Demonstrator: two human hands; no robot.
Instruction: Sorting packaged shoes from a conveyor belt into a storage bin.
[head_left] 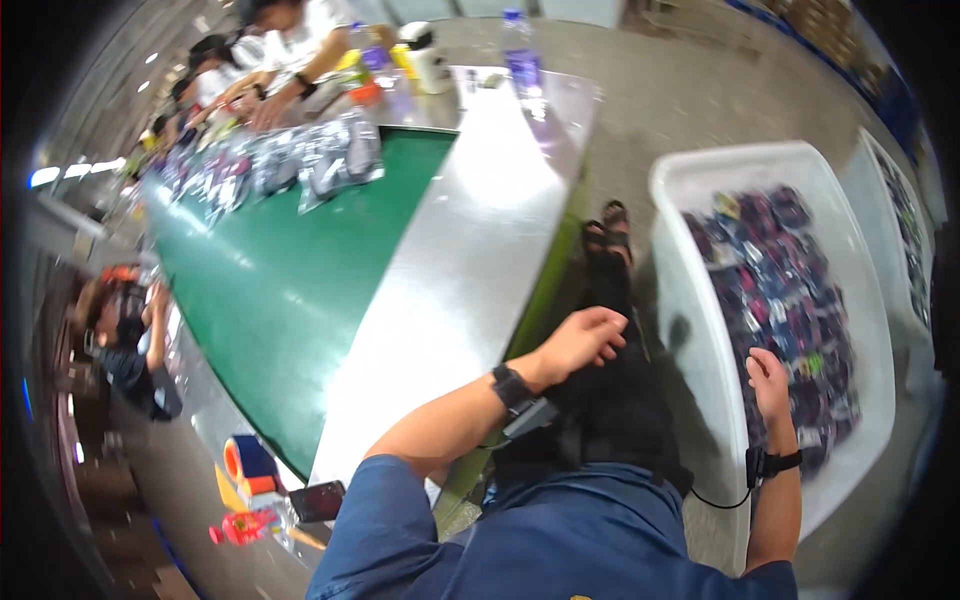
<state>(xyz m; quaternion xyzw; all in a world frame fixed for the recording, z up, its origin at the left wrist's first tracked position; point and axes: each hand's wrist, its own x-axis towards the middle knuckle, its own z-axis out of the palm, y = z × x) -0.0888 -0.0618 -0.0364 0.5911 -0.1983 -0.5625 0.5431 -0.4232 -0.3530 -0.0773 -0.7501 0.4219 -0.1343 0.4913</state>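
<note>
My left hand hangs in front of my body, over my dark trousers. Its fingers are loosely bent, a little apart, and nothing shows in them. To the right, my right hand is over the near left side of a white plastic tub; its loosely curled fingers appear to hold nothing. The tub is filled with many small dark packs in clear wrapping, some with pink, blue or green parts. I cannot tell whether the right hand touches them. Both wrists wear a black strap with a small device.
Left of me runs a green conveyor belt with a shiny metal edge. Clear bags lie at its far end, near seated people. A purple-capped bottle stands on the far corner. Tape rolls and a phone lie near left.
</note>
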